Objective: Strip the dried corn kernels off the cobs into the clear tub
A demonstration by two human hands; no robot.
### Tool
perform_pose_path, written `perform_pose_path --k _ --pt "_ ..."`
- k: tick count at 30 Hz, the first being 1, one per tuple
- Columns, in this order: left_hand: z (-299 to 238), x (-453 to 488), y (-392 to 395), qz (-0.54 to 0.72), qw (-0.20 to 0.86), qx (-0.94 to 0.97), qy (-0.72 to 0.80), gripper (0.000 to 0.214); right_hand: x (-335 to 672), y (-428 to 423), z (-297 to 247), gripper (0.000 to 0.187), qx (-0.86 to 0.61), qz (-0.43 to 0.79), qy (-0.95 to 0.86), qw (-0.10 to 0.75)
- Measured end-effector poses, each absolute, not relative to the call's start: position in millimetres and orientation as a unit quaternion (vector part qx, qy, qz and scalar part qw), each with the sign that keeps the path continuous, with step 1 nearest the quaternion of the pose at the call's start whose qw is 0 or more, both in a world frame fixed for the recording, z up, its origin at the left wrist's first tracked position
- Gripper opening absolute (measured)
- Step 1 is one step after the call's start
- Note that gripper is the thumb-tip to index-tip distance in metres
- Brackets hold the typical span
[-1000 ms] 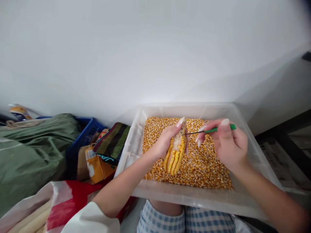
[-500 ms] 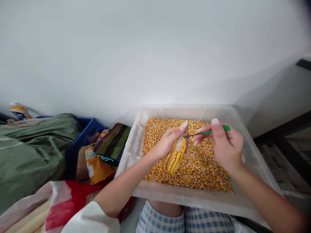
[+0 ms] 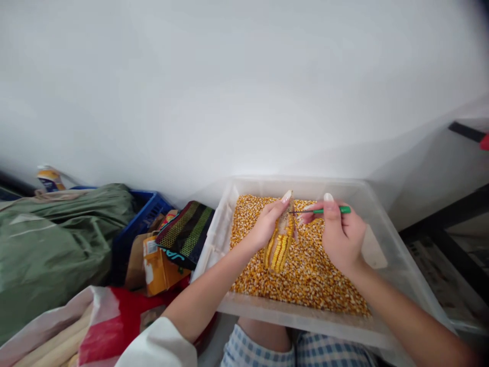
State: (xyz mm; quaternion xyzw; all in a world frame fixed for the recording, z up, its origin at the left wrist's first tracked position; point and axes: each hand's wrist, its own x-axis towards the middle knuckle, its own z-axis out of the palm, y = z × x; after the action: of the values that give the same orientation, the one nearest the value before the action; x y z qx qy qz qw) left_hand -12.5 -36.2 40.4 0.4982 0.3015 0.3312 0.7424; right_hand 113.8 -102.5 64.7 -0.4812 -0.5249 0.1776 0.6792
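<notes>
My left hand point(image 3: 264, 224) is closed round a partly stripped corn cob point(image 3: 280, 243), held upright over a clear plastic tub point(image 3: 305, 320) of loose yellow kernels point(image 3: 313, 278). The cob's top is bare and several rows of kernels remain lower down. My right hand point(image 3: 341, 235) pinches a thin tool with a green handle point(image 3: 333, 210). Its dark metal tip touches the upper part of the cob. The tub rests across my lap.
To the left lie a green cloth bundle point(image 3: 49, 244), a blue crate point(image 3: 147, 209), an orange carton point(image 3: 158, 267) and a striped mesh pouch point(image 3: 185, 229). A red and white bag point(image 3: 91, 326) with pale cobs sits at the lower left. A white wall stands behind.
My right hand has shifted left, bringing the tool tip closer onto the cob. The view has tilted slightly, so the tub sits lower and further right.
</notes>
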Motion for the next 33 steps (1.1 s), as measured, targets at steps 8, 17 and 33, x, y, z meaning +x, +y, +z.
perform_pose_path --k 8,17,33 --pt "38.8 -16.5 -28.7 0.345 0.701 0.548 0.300 0.045 103.9 -88.5 61.2 0.029 -0.475 0.189 -0.501 0.698" --pt "47.6 -14.1 -35.4 0.350 0.626 0.654 0.239 0.042 102.6 -63.6 49.4 0.039 -0.506 0.236 -0.447 0.699" --pt "34.4 -10.0 -33.5 0.337 0.728 0.550 0.234 0.041 98.0 -68.5 52.9 0.041 -0.448 0.263 -0.380 0.765"
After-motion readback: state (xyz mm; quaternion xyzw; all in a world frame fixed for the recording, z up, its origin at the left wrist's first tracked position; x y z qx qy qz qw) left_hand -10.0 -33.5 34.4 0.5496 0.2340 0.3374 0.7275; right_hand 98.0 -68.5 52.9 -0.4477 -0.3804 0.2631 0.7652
